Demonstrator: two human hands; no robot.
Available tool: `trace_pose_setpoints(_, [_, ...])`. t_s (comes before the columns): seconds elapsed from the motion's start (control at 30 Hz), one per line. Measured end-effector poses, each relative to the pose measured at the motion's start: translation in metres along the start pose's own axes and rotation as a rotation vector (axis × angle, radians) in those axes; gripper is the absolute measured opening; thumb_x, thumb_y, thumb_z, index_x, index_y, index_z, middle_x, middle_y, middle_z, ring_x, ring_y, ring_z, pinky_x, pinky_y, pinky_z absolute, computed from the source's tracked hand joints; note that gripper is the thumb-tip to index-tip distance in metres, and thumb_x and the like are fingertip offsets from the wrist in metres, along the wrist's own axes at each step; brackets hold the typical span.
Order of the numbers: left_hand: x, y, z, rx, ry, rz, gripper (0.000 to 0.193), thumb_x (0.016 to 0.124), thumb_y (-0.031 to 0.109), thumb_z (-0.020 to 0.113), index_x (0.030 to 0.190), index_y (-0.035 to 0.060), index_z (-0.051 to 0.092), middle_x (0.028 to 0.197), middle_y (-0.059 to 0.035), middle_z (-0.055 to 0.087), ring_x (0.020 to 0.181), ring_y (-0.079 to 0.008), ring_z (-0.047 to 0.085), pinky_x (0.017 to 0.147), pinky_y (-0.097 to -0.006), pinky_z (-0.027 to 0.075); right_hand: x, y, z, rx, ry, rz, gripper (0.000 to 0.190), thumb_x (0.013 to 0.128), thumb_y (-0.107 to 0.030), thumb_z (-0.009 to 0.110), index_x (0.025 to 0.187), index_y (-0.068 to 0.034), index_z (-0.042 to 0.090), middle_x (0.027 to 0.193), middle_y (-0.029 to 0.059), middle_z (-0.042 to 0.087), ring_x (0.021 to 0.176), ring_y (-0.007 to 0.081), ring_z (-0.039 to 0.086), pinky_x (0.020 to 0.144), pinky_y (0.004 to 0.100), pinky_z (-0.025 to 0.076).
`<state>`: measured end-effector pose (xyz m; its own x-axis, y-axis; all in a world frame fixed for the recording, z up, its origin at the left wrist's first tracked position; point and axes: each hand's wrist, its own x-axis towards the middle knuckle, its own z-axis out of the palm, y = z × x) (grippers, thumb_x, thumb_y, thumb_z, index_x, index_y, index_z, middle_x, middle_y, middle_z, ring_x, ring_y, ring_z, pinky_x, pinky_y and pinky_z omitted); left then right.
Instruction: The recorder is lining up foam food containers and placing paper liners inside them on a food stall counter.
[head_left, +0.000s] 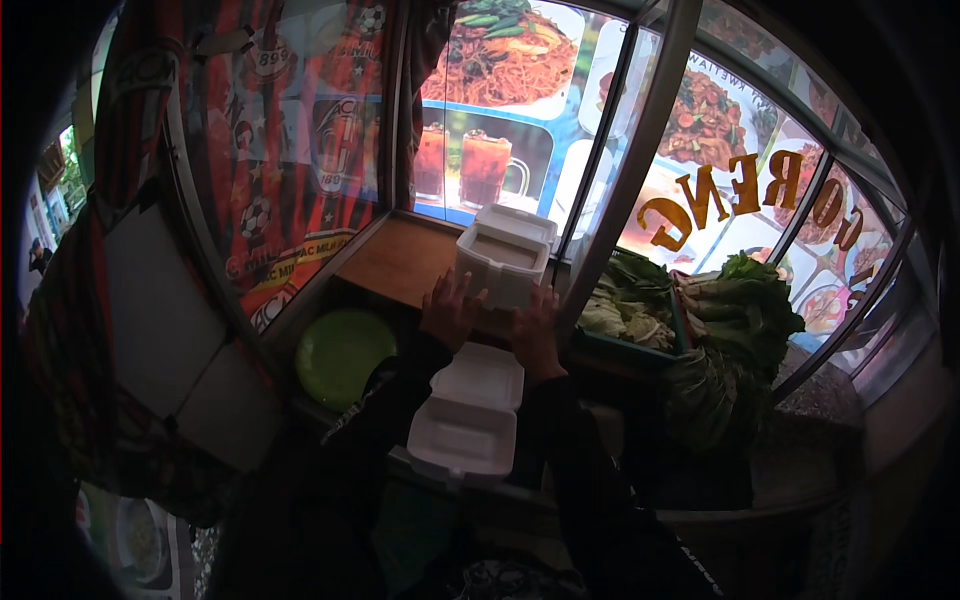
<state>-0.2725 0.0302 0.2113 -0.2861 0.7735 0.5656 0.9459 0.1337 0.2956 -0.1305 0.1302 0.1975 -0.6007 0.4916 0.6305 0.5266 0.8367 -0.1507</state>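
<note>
A stack of white foam takeaway boxes (501, 259) stands ahead of me, its top box open with the lid folded back. My left hand (452, 311) is at the near left corner of the stack, fingers spread. At the near right corner is my right hand (536, 330), its fingers also apart. Whether either hand touches the foam is hard to tell in the dim light. Closer to my body, between my forearms, lies another open foam box (463, 437), its lid (480, 375) tilted away from me. No contents show in it.
A wooden board (401, 259) lies left of the stack, with a round green plate or lid (346, 358) nearer. Leafy greens (739, 307) and a green crate of cabbage (630, 341) stand right. Glass panes with metal posts (634, 150) enclose the far side; a striped curtain (300, 150) hangs left.
</note>
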Motion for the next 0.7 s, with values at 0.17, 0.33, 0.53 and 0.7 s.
trace_pose_setpoints(0.17, [-0.037, 0.041, -0.006, -0.101, 0.139, -0.125, 0.044, 0.089, 0.034, 0.042, 0.124, 0.0064, 0.043, 0.131, -0.0167, 0.034, 0.124, -0.0330, 0.031, 0.095, -0.0532, 0.026, -0.034, -0.020, -0.069, 0.262, 0.002, 0.019, 0.053, 0.084, -0.015, 0.051, 0.130, 0.000, 0.029, 0.132, 0.0283, 0.025, 0.128, 0.0412, 0.019, 0.101, 0.0462, 0.024])
trace_pose_setpoints(0.33, [-0.080, 0.097, -0.031, -0.061, -0.020, -0.228, 0.055, 0.090, 0.042, 0.036, 0.134, 0.0087, 0.032, 0.140, -0.0182, 0.022, 0.130, -0.0331, 0.022, 0.100, -0.0556, 0.019, -0.072, -0.011, -0.116, 0.198, -0.043, 0.006, 0.050, 0.086, -0.024, 0.051, 0.130, -0.009, 0.035, 0.136, 0.0205, 0.025, 0.130, 0.0388, 0.017, 0.100, 0.0549, 0.019])
trace_pose_setpoints(0.53, [-0.118, 0.163, -0.021, -0.295, 0.019, -0.070, 0.046, 0.089, 0.030, 0.042, 0.128, 0.0045, 0.038, 0.135, -0.0183, 0.030, 0.125, -0.0335, 0.029, 0.100, -0.0474, 0.023, -0.138, 0.027, -0.163, 0.195, -0.120, 0.107, 0.045, 0.084, -0.025, 0.053, 0.125, -0.010, 0.041, 0.135, 0.0184, 0.029, 0.128, 0.0379, 0.022, 0.100, 0.0543, 0.020])
trace_pose_setpoints(0.7, [-0.149, 0.206, 0.012, -0.540, -0.009, -0.059, 0.036, 0.085, 0.016, 0.051, 0.117, 0.0012, 0.047, 0.120, -0.0180, 0.047, 0.111, -0.0333, 0.045, 0.092, -0.0380, 0.036, -0.207, 0.068, -0.171, 0.225, -0.132, 0.246, 0.038, 0.082, -0.021, 0.056, 0.118, -0.009, 0.049, 0.129, 0.0177, 0.036, 0.125, 0.0365, 0.028, 0.099, 0.0498, 0.026])
